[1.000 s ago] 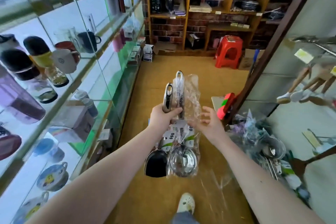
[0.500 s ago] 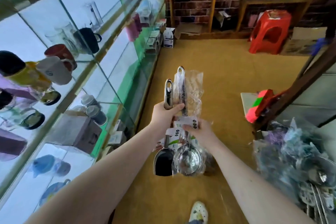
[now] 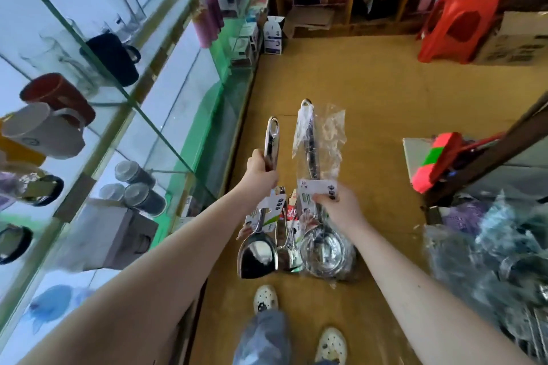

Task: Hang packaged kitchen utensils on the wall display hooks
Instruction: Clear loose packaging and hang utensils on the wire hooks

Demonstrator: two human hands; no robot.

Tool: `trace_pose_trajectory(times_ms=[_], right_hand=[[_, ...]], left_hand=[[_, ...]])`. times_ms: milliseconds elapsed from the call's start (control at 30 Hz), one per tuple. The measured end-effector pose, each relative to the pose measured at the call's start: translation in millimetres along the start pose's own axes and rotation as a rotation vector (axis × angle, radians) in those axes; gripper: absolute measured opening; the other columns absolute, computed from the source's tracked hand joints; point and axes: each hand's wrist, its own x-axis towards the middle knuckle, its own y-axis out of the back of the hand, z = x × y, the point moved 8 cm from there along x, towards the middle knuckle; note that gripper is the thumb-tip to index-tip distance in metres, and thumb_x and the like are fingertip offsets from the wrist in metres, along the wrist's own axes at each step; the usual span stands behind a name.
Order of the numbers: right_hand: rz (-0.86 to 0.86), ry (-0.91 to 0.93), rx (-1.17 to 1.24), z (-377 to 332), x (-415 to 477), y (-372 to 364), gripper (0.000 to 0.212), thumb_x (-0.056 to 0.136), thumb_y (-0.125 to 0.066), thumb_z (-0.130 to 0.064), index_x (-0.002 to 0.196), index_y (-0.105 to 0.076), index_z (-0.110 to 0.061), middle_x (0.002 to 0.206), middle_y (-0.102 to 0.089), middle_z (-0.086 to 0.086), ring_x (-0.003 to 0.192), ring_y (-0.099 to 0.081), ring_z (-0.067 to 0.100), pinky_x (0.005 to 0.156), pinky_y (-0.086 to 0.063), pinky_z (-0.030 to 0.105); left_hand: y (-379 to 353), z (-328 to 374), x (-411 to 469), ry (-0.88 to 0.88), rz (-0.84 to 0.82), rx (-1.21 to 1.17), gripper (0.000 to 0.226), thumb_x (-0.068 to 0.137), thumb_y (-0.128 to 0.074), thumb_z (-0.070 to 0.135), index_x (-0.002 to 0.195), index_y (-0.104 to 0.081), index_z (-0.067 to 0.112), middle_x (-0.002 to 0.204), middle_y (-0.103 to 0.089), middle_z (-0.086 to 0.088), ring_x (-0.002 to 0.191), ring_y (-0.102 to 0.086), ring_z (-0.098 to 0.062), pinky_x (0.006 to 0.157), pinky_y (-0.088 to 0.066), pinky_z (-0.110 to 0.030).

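Observation:
My left hand (image 3: 262, 170) grips the shiny handle of a steel spatula (image 3: 257, 255), blade hanging down, a paper label on its shaft. More small utensils (image 3: 287, 241) dangle beside it. My right hand (image 3: 338, 204) pinches the white label card of a steel ladle (image 3: 321, 252) wrapped in a clear plastic bag (image 3: 323, 139), its handle pointing away from me. The two utensils hang side by side, a little apart, over the floor. No wall hooks are visible.
Glass shelves (image 3: 124, 98) with mugs and jars run along my left. A pile of bagged utensils (image 3: 492, 249) lies at the right under a dark wooden post (image 3: 489, 163). A red stool (image 3: 459, 21) and boxes stand ahead. My feet (image 3: 267, 298) are on brown floor.
My right hand took the bagged ladle and pulled it right, away from the spatula in my left hand. My view has tilted down and turned left, off the right wall display.

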Motion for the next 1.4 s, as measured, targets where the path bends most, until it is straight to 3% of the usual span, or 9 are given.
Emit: trace_pose_trajectory(times_ms=[100,167,233,433,567,633,733,1100,1400], right_hand=[[0.056,-0.029,0.004,1,12,4,0.04,0.09,-0.061,-0.022,0.128,-0.054,-0.01,0.123,-0.062,0.005,0.104,-0.061,0.018,0.092,-0.047,0.034],[0.101,-0.05,0.003,1,18,9,0.043,0.09,-0.062,-0.023,0.13,-0.051,-0.009,0.121,-0.062,0.008,0.08,-0.056,0.008,0.073,-0.045,0.025],[0.151,-0.075,0.007,1,27,14,0.044,0.09,-0.061,-0.02,0.131,-0.049,-0.008,0.12,-0.061,0.007,0.08,-0.055,0.008,0.07,-0.043,0.023],[0.271,-0.178,0.045,22,50,20,0.05,0.09,-0.062,-0.018,0.135,-0.044,-0.007,0.124,-0.059,0.008,0.099,-0.059,0.021,0.071,-0.045,0.025],[0.279,-0.214,0.014,42,59,15,0.032,0.09,-0.062,-0.015,0.119,-0.053,-0.006,0.101,-0.065,0.0,0.082,-0.058,0.01,0.067,-0.043,0.019],[0.274,-0.226,0.007,54,63,12,0.022,0.091,-0.061,-0.013,0.111,-0.052,-0.01,0.076,-0.053,-0.01,0.062,-0.047,0.0,0.05,-0.036,0.008],[0.25,-0.264,0.01,78,68,7,0.022,0.092,-0.06,-0.015,0.11,-0.047,-0.015,0.065,-0.036,-0.013,0.049,-0.032,-0.002,0.039,-0.029,0.011],[0.224,-0.355,0.094,210,127,-34,0.016,0.085,-0.068,-0.012,0.098,-0.06,-0.016,0.094,-0.064,-0.007,0.085,-0.06,0.01,0.067,-0.041,0.016],[0.279,-0.349,0.081,371,215,-77,0.02,0.08,-0.073,-0.026,0.098,-0.065,-0.022,0.1,-0.07,-0.005,0.086,-0.067,0.02,0.085,-0.054,0.044]], left_hand=[[-10,0,24,-0.024,-0.176,0.261,0.04,0.091,-0.055,0.009,0.125,-0.033,0.006,0.121,-0.036,-0.01,0.095,-0.044,-0.021,0.059,-0.046,-0.023],[-7,-10,43,-0.015,-0.212,0.242,0.041,0.089,-0.064,0.018,0.119,-0.039,0.007,0.122,-0.044,-0.011,0.104,-0.049,-0.025,0.084,-0.049,-0.033],[0,-15,63,-0.011,-0.211,0.103,0.038,0.082,-0.073,0.02,0.109,-0.048,0.009,0.114,-0.057,-0.01,0.105,-0.056,-0.027,0.097,-0.047,-0.042],[-4,-28,107,-0.048,-0.206,-0.246,0.014,0.081,-0.072,0.005,0.094,-0.069,0.011,0.093,-0.071,-0.002,0.089,-0.067,-0.016,0.09,-0.051,-0.031],[-19,-51,115,-0.023,-0.249,-0.336,0.021,0.083,-0.069,0.003,0.103,-0.071,0.01,0.093,-0.072,0.008,0.082,-0.068,-0.001,0.086,-0.051,-0.021],[-24,-67,118,0.022,-0.263,-0.373,0.021,0.083,-0.069,0.003,0.103,-0.071,0.01,0.094,-0.072,0.005,0.083,-0.068,-0.007,0.083,-0.054,-0.026],[-27,-92,126,0.072,-0.251,-0.372,0.023,0.083,-0.07,0.005,0.105,-0.072,0.009,0.103,-0.072,-0.008,0.083,-0.067,-0.016,0.08,-0.057,-0.031],[-67,-199,209,0.148,-0.116,-0.362,0.021,0.084,-0.069,0.01,0.102,-0.072,0.021,0.097,-0.074,-0.004,0.097,-0.069,-0.026,0.092,-0.053,-0.042],[-137,-320,310,0.083,-0.016,-0.395,0.019,0.088,-0.066,0.02,0.106,-0.069,0.024,0.101,-0.074,-0.002,0.1,-0.069,-0.025,0.095,-0.05,-0.05]])
